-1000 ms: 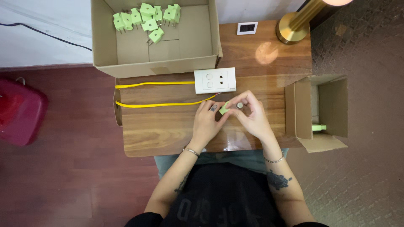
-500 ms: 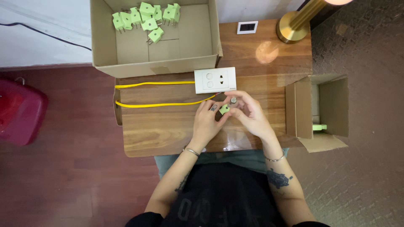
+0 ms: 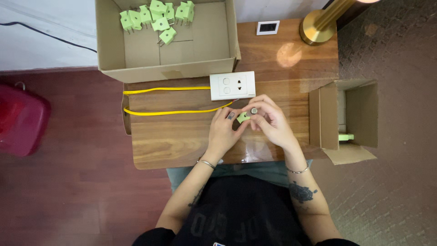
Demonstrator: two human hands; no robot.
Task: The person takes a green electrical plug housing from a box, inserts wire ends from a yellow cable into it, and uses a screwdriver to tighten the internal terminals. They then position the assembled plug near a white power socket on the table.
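1. The small green plug (image 3: 242,117) is mostly covered by the fingers of the left hand (image 3: 225,130) and right hand (image 3: 268,120); its prongs can't be made out.
2. A tiny round metal piece (image 3: 254,110) at the right fingertips is too small to identify.
3. The big cardboard box (image 3: 111,50) is cut off at the top edge, and so are some of the green plugs (image 3: 154,13) inside.
4. The brass lamp (image 3: 318,27) runs out of view at the top.
5. The small box's (image 3: 325,114) wall hides most of what lies inside.
6. The red object (image 3: 20,120) is cut by the left edge.
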